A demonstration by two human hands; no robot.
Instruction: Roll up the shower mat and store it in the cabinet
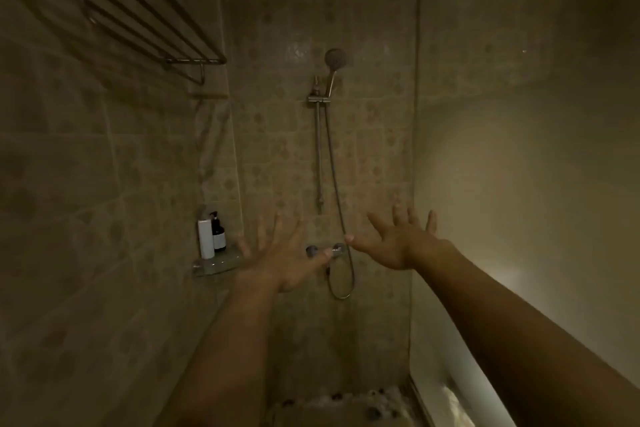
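The shower mat [349, 406] lies flat on the shower floor at the bottom of the view, pale with dark round spots along its far edge; my arms hide part of it. My left hand [280, 260] is stretched forward at chest height, fingers spread, holding nothing. My right hand [398, 239] is raised beside it, palm up, fingers apart and empty. Both hands are well above the mat, in front of the tiled back wall. No cabinet is in view.
A shower head on a rail [334, 61] and a mixer tap [325, 251] with a looped hose are on the back wall. A corner glass shelf [216, 265] holds a white bottle and a dark pump bottle. A metal towel rack [138, 10] juts out upper left. A glass panel [485, 184] stands right.
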